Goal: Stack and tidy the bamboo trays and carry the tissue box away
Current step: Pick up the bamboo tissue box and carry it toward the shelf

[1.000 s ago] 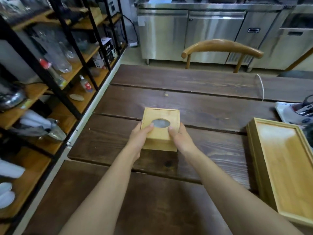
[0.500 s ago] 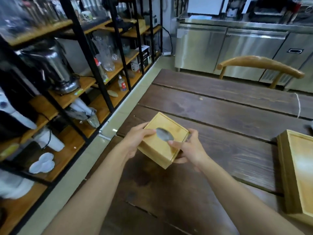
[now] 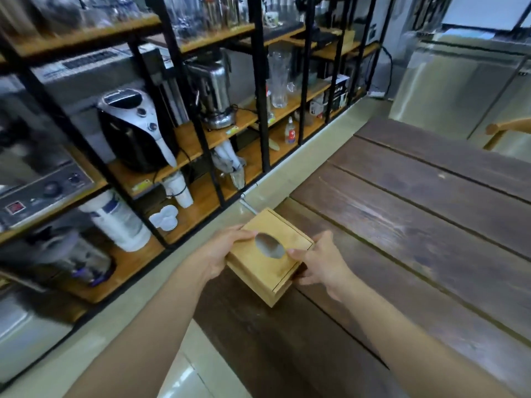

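Tissue box (image 3: 268,255) in both my hands, centre of frame, lifted off table (image 3: 416,231), tilted, one corner toward me. Oval opening on top faces up. My left hand (image 3: 222,251) closed round box's left side, thumb on lid by opening. My right hand (image 3: 320,262) closed on right side, thumb tip at opening's edge, fingers curled under. Box hangs over table's left edge, above pale floor strip (image 3: 184,369). Shelf rack (image 3: 201,133) fills upper left of frame: appliances, glassware, paper cups. Steel cabinet (image 3: 459,90) upper right, blurred.
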The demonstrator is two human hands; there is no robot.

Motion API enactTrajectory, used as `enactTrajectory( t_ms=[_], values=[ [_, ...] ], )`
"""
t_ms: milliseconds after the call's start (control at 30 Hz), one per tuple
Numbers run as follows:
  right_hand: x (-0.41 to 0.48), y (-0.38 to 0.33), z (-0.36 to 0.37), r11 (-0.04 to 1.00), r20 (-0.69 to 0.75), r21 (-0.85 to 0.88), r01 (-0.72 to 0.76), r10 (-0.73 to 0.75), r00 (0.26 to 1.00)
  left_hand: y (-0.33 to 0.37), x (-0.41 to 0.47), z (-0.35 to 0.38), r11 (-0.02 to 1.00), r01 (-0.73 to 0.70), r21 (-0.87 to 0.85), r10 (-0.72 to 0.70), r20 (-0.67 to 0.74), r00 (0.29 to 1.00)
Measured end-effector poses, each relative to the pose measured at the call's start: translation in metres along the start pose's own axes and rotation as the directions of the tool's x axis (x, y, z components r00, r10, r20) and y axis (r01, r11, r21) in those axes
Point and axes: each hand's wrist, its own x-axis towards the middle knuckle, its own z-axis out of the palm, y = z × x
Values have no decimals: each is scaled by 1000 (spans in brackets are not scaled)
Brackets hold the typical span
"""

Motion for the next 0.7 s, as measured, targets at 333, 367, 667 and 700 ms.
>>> enactTrajectory(
  t_ms=[333, 367, 667, 700],
  values=[
    [-3, 21, 56, 998, 70, -47, -51, 54, 996, -49, -14, -58, 993, 70, -97, -81, -112, 990],
    [-2, 23, 58, 997, 65, -59, -44, 48, 997, -54, -14, -60, 993, 73, -95, -84, -114, 990],
    [-3, 32, 61, 992, 67, -124, 12, -3, 998, -68, -16, -66, 998, 44, -37, -48, -112, 993],
    [-4, 31, 60, 990, 61, -136, 23, -14, 998, -69, -14, -67, 999, 37, -15, -38, -91, 995]
  ],
)
